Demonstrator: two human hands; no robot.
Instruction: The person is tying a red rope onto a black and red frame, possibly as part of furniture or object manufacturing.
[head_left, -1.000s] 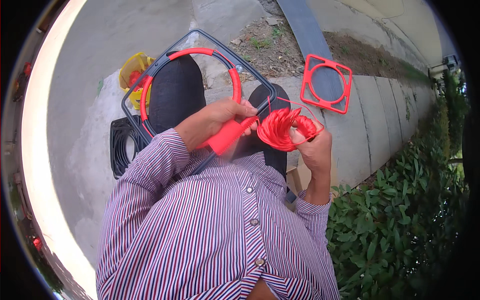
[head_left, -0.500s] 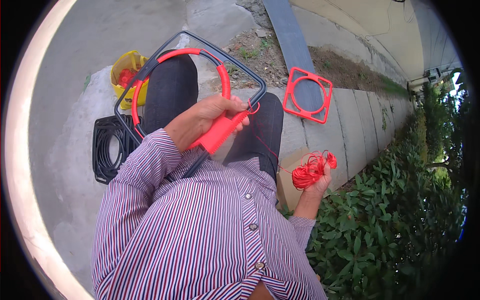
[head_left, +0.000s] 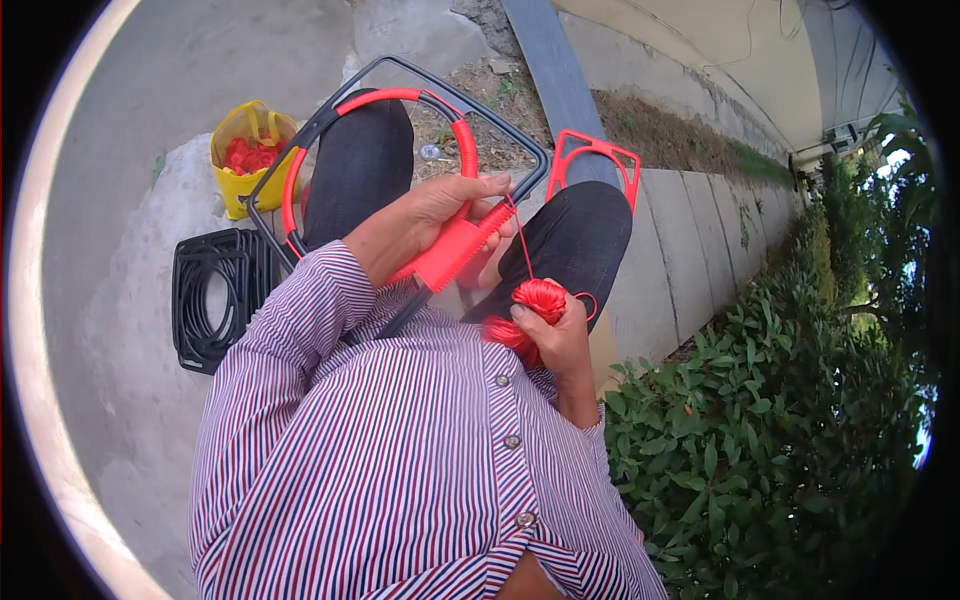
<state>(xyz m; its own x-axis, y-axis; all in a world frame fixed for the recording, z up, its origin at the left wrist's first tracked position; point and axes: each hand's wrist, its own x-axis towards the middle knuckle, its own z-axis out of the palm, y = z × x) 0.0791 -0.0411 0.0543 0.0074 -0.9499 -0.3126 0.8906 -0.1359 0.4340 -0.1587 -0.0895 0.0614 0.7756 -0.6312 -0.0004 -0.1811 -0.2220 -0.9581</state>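
Observation:
My left hand (head_left: 445, 215) grips one side of a black square frame (head_left: 470, 103) with a round inner ring, resting across my thighs. Tight turns of red cord cover stretches of the ring and a wide red wrapping (head_left: 447, 257) along that side. The thumb presses near the wrapping's end, where a single red strand leads off. That strand runs down to a bundle of red cord (head_left: 540, 297), which my right hand (head_left: 565, 345) clutches close to my shirt. The lower part of the bundle is blurred.
On the left stand a yellow bag (head_left: 232, 188) holding red material and a stack of black frames (head_left: 187, 300). Beyond my right knee lies a red frame (head_left: 632, 182), partly hidden, by a grey plank (head_left: 550, 55). Leafy bushes (head_left: 740, 430) grow at the right.
My right hand has brought the cord bundle leftward and up, from out at the right to near the frame. My right knee has shifted outward, now covering part of the red frame.

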